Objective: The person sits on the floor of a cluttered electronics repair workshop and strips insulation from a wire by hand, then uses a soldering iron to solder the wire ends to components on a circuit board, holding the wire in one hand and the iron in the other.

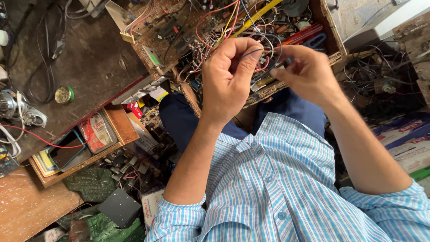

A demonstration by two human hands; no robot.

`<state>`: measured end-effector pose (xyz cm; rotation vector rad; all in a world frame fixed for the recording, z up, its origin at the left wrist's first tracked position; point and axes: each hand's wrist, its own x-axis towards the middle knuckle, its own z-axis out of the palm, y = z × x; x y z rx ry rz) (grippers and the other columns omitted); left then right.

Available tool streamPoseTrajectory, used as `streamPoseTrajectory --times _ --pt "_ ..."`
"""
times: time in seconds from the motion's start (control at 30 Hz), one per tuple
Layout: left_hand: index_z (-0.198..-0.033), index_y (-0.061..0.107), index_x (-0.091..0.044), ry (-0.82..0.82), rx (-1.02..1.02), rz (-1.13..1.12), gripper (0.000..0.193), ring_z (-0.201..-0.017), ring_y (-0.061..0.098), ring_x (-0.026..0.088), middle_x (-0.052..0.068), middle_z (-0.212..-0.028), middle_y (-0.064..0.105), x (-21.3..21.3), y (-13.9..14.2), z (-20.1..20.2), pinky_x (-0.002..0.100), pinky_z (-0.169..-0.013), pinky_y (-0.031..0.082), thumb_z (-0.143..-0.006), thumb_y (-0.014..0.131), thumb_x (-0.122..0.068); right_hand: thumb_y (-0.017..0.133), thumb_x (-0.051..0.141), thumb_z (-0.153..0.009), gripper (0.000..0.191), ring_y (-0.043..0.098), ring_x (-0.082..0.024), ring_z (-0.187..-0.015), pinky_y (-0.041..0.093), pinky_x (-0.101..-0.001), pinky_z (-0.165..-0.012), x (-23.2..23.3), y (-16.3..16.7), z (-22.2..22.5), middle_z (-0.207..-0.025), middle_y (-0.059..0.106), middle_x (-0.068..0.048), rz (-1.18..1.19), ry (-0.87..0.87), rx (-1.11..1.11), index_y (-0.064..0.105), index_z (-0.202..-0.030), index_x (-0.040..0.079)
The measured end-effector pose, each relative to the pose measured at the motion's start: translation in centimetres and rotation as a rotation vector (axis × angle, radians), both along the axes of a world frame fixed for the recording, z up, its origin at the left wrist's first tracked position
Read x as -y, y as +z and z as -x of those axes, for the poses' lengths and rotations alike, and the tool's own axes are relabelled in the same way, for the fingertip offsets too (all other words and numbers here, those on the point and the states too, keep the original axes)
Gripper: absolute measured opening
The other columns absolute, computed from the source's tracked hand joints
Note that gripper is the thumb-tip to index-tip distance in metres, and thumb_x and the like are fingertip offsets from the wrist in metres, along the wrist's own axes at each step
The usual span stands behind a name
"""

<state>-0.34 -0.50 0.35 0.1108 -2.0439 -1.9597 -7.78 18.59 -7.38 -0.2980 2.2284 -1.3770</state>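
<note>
A thin dark-blue insulated wire (251,52) is being pinched between the thumb and curled fingers of the left hand (228,76), just above a brown circuit board crowded with components (172,31). The right hand (307,74) is being held close beside it, fingers narrowed on what appears to be the other end of the same wire or a small part; the exact hold cannot be told, since that hand is blurred. Both hands are being kept over a tangle of red, white and yellow loose wires (224,22) lying in an open wooden tray (333,42) that is resting on the lap.

A risk is being posed by the crowding: neighbouring leads could be snagged and pulled off their joints if the blue wire is being tugged too hard. The thin wire itself could be snapped or its insulation stripped by too tight a pinch. The tray could also be tipped by a knee movement, as it is being balanced rather than set on the dark workbench (89,58).
</note>
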Motion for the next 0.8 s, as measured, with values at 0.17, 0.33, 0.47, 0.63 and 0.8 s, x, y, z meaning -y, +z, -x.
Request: streamPoseTrajectory --times 0.17,0.33,0.47,0.63,0.8 --pt "-0.111 0.068 0.002 -0.018 -0.013 -0.072 0.012 -0.081 0.059 0.001 -0.002 -0.092 0.069 0.3 0.0 -0.7 0.017 -0.072 0.05 -0.111 0.067 -0.01 0.071 0.001 -0.093 0.025 0.059 -0.005 -0.102 0.054 -0.0205 -0.083 0.9 -1.3 0.5 -0.123 0.061 -0.002 0.478 0.164 -0.052 0.066 -0.117 0.006" --pt "-0.113 0.069 0.001 0.007 -0.085 -0.164 0.012 -0.07 0.049 -0.001 -0.006 -0.083 0.062 1.7 0.7 -0.8 0.015 -0.061 0.039 -0.11 0.069 -0.01 0.069 0.001 -0.102 0.01 0.064 -0.008 -0.096 0.054 -0.0211 -0.078 -3.6 -1.8 1.0 -0.116 0.068 -0.007 0.445 0.177 -0.037 0.072 -0.111 -0.001" --pt "-0.119 0.066 -0.001 0.024 -0.094 -0.023 0.024 -0.066 0.04 -0.003 -0.009 -0.08 0.048 2.8 1.8 -1.4 0.015 -0.059 0.032 -0.101 0.079 -0.011 0.064 0.006 -0.103 0.013 0.068 -0.01 -0.08 0.05 -0.0209 -0.062 -7.2 0.1 0.4 -0.094 0.075 -0.006 0.585 -0.034 0.11 0.071 -0.108 -0.002" --pt "-0.118 0.069 -0.003 0.353 -0.063 0.602 0.029 -0.066 0.043 0.003 -0.004 -0.077 0.048 2.5 3.1 -1.3 0.021 -0.06 0.036 -0.094 0.083 -0.013 0.066 0.003 -0.102 0.014 0.064 -0.011 -0.069 0.051 -0.0243 -0.061 -7.5 6.3 0.0 -0.086 0.07 -0.007 0.314 0.009 -0.303 0.074 -0.114 0.001" --pt "-0.122 0.069 -0.005 0.075 -0.211 0.515 0.038 -0.069 0.054 0.01 0.001 -0.083 0.058 -1.3 3.8 -1.5 0.024 -0.063 0.044 -0.09 0.085 -0.017 0.075 -0.004 -0.082 0.023 0.066 -0.025 -0.073 0.054 -0.0331 -0.063 -4.2 9.9 -1.5 -0.087 0.069 -0.015 0.022 0.357 -0.818 0.075 -0.105 0.0"
